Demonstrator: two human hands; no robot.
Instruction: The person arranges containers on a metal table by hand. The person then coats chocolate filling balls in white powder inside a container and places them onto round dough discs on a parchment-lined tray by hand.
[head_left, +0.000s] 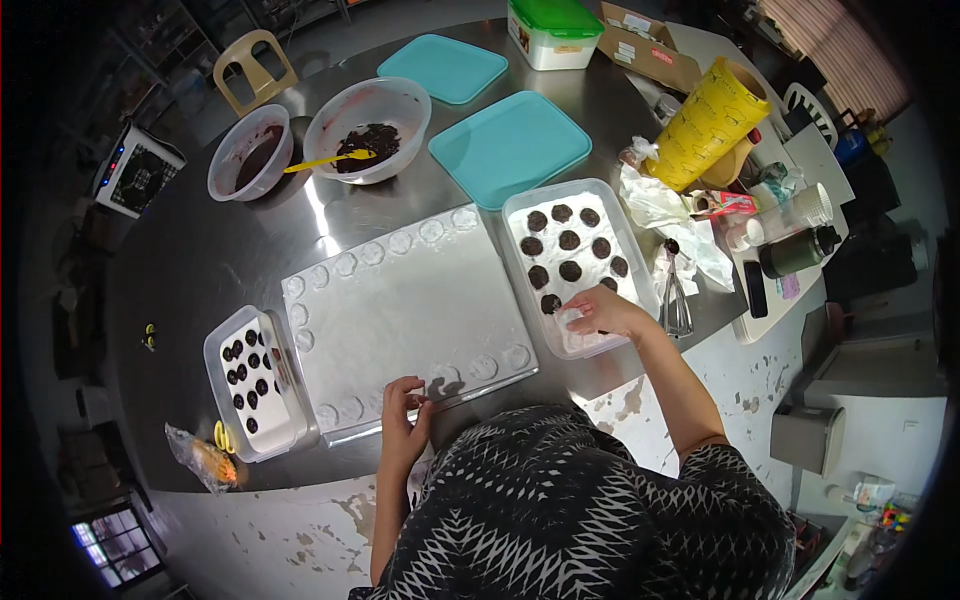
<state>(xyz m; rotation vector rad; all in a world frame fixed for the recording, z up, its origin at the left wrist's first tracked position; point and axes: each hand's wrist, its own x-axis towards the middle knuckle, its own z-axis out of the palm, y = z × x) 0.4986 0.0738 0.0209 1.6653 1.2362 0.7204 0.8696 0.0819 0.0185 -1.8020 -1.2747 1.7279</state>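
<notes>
My right hand (604, 311) reaches into a clear plastic container (641, 274) with white powder in it. Dark dough balls (569, 240) sit in spaced rows on the powder. The right fingertips are down at a whitened lump or mound of powder (571, 316); whether they grip it is not clear. Beside the near edge of a flat silver tray (405, 300), my left hand (406, 416) hovers with its fingers apart and nothing visible in it. White powder-coated discs (400, 241) line the tray's far, left and near edges, while its middle is bare.
At left stands a second container (225, 394) with dark balls on white. Beyond the tray are two bowls (409, 101) (217, 180), a yellow spatula (330, 160) and teal lids (510, 142). A scoop (677, 300), crumpled paper (660, 199) and a yellow roll (705, 124) lie to the right.
</notes>
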